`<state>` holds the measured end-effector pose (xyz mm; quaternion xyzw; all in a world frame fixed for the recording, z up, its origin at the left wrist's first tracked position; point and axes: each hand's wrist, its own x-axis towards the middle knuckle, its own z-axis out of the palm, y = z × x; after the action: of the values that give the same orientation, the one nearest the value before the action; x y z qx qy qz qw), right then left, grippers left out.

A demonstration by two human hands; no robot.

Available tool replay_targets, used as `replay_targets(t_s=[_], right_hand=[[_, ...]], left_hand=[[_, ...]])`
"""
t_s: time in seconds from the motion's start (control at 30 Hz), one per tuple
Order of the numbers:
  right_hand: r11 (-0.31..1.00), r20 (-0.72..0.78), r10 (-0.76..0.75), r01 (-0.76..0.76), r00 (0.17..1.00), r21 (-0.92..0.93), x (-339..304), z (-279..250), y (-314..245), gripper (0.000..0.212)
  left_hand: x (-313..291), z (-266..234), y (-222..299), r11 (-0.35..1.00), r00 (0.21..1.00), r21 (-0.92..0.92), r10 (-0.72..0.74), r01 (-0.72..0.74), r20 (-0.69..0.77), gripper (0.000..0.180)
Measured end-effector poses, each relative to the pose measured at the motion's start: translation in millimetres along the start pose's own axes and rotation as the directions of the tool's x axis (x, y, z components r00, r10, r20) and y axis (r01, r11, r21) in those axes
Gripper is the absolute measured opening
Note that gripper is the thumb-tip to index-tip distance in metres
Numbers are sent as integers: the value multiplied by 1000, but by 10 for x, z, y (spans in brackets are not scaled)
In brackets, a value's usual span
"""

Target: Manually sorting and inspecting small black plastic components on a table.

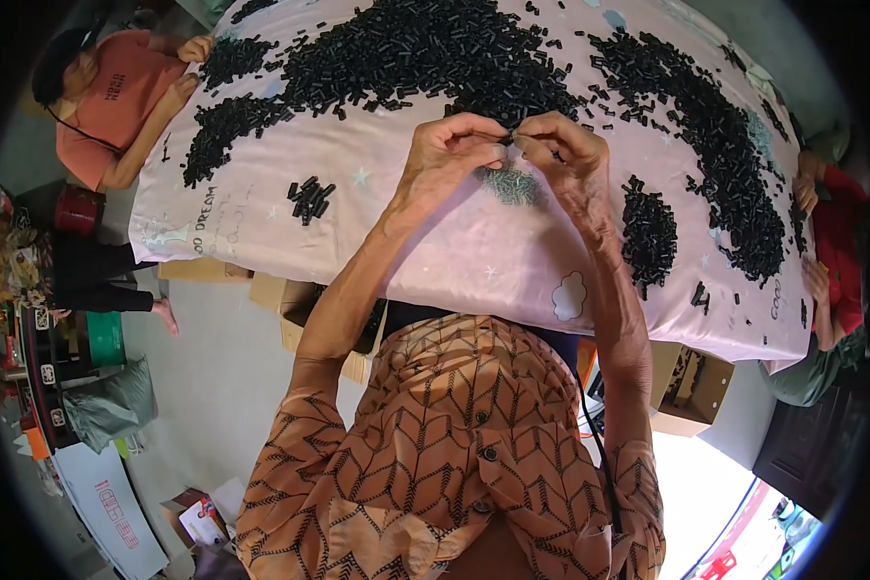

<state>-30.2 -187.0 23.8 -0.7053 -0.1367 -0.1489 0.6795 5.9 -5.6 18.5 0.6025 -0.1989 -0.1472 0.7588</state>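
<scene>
My left hand and my right hand meet over the table, each closed in a pinch. Between their fingertips sits a small black piece, mostly covered by the fingers, so its exact shape is hard to see. Just below the hands lies a small heap of thin, greenish-grey metal bits, too fine to name. Beyond my fingers spreads a large pile of short black cylindrical pieces. A smaller cluster of black pieces is right of my right forearm.
A pink patterned cloth covers the table. More black pieces lie at left, and a long band of them at right. One person works at the left edge, another at the right. Cardboard boxes stand below the table edge.
</scene>
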Motion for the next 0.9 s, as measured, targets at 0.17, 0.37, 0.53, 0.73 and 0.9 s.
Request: replay_targets(t_s=[0.17, 0.37, 0.53, 0.73, 0.9], right_hand=[[929, 87, -224, 240, 971, -282, 24, 29, -55, 17], [954, -12, -135, 126, 991, -271, 71, -122, -4, 15], [965, -246, 65, -123, 967, -230, 107, -399, 40, 12], [834, -104, 22, -76, 994, -547, 84, -343, 125, 11], [816, 200, -200, 276, 959, -509, 95, -156, 247, 9]], left_hand=[[-17, 10, 30, 999, 998, -32, -22, 20, -57, 19], [9, -42, -129, 971, 995, -238, -33, 11, -89, 19], [-1, -170, -131, 910, 995, -413, -20, -22, -98, 17], [-3, -251, -142, 898, 993, -438, -6, -47, -120, 18], [-11, -280, -127, 905, 980, -419, -10, -75, -198, 18]])
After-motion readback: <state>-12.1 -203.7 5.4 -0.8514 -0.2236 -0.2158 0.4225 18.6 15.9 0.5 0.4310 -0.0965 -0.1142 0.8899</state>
